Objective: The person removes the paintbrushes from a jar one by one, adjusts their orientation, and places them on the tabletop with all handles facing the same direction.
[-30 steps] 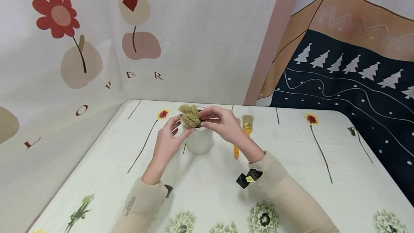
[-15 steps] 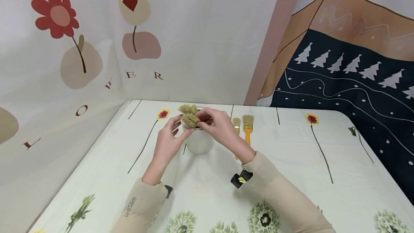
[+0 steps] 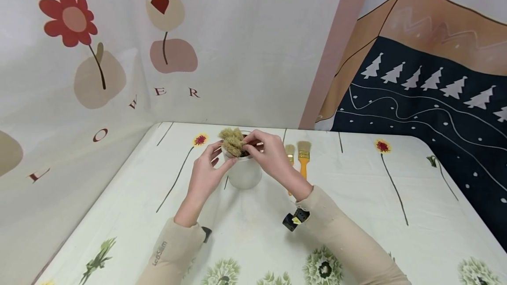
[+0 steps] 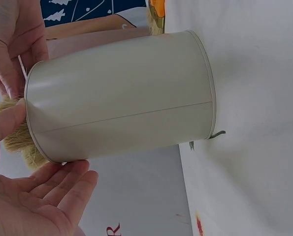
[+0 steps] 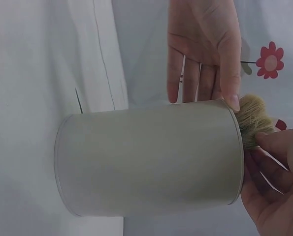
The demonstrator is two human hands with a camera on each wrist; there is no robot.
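A pale grey-white cylindrical pot (image 3: 244,175) stands upright on the table, dark brown matter showing inside its mouth. Yellow-green fibrous tufts (image 3: 233,141) stick up over the pot's left rim. My left hand (image 3: 205,171) holds the pot near the rim; in the left wrist view its thumb and fingers lie on either side of the pot wall (image 4: 121,93). With thumb and fingers, my right hand (image 3: 271,151) pinches the fibrous tuft (image 5: 254,118) at the rim, as the right wrist view shows. Whatever lies deeper in the pot is hidden.
Two flat paintbrushes with orange handles, a wider paintbrush (image 3: 303,157) and a smaller paintbrush (image 3: 290,151), lie right of the pot, partly behind my right forearm. A flower-printed cloth (image 3: 356,197) covers the table. Printed curtains (image 3: 245,47) hang behind it.
My right hand has shifted slightly left onto the tuft, and its forearm uncovers more of the paintbrushes. The tufts have changed shape a little. My left hand and the pot stay put.
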